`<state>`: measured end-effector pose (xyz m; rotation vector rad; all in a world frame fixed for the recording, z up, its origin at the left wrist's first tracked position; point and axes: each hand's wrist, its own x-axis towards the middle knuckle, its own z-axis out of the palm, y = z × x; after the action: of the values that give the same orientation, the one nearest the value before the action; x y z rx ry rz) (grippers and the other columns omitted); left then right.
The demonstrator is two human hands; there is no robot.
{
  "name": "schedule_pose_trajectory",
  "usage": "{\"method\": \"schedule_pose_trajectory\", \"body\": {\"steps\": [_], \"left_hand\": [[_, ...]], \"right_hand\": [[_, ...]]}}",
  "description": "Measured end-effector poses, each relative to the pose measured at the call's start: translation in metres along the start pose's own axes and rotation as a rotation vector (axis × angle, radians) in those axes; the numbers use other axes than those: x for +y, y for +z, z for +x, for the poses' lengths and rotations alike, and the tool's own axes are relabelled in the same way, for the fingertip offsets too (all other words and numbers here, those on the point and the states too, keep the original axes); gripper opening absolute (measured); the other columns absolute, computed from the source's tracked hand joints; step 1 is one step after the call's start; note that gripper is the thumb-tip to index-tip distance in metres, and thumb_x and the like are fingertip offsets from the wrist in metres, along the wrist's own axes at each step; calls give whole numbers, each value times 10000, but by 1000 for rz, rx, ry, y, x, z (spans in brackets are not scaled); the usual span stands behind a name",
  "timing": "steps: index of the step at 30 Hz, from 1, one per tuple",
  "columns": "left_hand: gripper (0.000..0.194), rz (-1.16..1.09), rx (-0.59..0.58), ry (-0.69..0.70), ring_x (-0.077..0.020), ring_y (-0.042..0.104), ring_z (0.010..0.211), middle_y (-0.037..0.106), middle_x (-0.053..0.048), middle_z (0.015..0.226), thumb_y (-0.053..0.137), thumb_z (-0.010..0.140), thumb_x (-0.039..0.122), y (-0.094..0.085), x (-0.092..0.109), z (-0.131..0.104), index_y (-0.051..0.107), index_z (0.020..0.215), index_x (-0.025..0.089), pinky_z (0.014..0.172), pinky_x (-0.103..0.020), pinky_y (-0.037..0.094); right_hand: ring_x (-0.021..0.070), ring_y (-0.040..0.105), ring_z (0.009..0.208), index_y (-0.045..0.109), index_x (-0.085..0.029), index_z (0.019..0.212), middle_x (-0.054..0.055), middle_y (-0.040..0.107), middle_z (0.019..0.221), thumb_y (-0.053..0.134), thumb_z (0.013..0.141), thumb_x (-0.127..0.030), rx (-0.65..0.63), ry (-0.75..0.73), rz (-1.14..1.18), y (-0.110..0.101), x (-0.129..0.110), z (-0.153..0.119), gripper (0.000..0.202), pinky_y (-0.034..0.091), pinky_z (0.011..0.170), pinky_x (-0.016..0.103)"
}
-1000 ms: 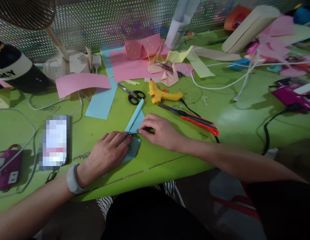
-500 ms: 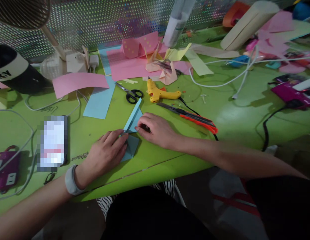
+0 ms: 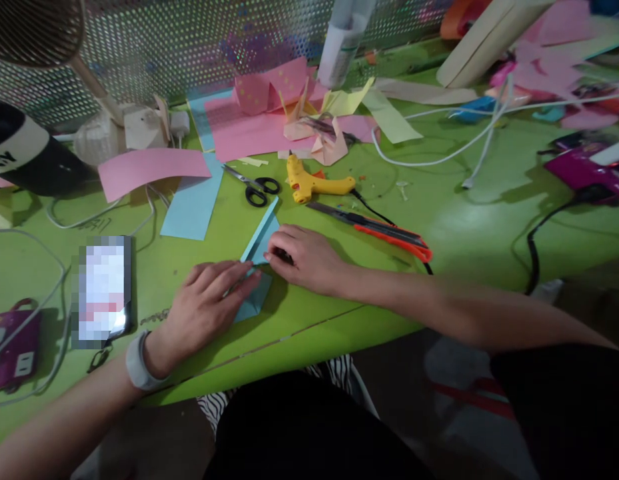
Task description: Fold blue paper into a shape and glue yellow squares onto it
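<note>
A folded light blue paper [image 3: 263, 241] lies on the green table, with a narrow raised strip along its upper left side. My left hand [image 3: 209, 300] comes from the left and pinches the paper's middle between thumb and fingertips, covering part of its lower half. From the right, my right hand [image 3: 306, 260] has its fingers curled, thumb and index finger closed on the paper's right edge. The two hands' fingertips are close together. Just beyond the paper lie black-handled scissors [image 3: 256, 191], a yellow glue gun [image 3: 316, 183] and an orange-and-black utility knife [image 3: 389, 233].
Pink paper [image 3: 154, 170] and a blue sheet [image 3: 194, 210] lie beyond my left hand. A phone [image 3: 104, 287] rests at left, near a purple power strip [image 3: 14, 343]. White cables [image 3: 439, 160] cross the right side. A fan [image 3: 102, 93] stands at the back left.
The view has shifted slightly. My left thumb and fingers have parted a little, their tips still at the blue paper. My right hand keeps its pinch at the paper's edge.
</note>
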<state>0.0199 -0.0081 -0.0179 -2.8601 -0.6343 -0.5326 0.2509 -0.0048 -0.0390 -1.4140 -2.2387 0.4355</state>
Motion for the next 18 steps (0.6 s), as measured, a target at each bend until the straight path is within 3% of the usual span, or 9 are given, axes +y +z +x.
{"method": "schedule_pose_trajectory", "body": {"steps": [3,11,18], "left_hand": [[291,-51,-28,111,-217,657,1055,717,-59,1173,542,913,103,-1,-1,0,602,1195,142,883,-388,520],[250,-19,-59,45,-220,685,940,729,-83,1083,550,911,141,3,4,3,627,1149,130,796,-379,567],[246,21,-52,-26,-260,670,953,704,-120,1090,561,916,221,5,6,3,628,1134,126,789,-417,585]], "right_hand": [[187,510,787,552,-192,817,54,582,841,477,923,-274,1,8,17,-1,0,0,153,363,695,311],[179,507,750,551,-191,816,60,594,840,481,917,-260,-2,42,3,-2,-2,2,141,364,683,306],[186,532,770,561,-186,844,71,621,874,473,922,-256,-20,61,-29,-2,-3,3,137,365,678,311]]}}
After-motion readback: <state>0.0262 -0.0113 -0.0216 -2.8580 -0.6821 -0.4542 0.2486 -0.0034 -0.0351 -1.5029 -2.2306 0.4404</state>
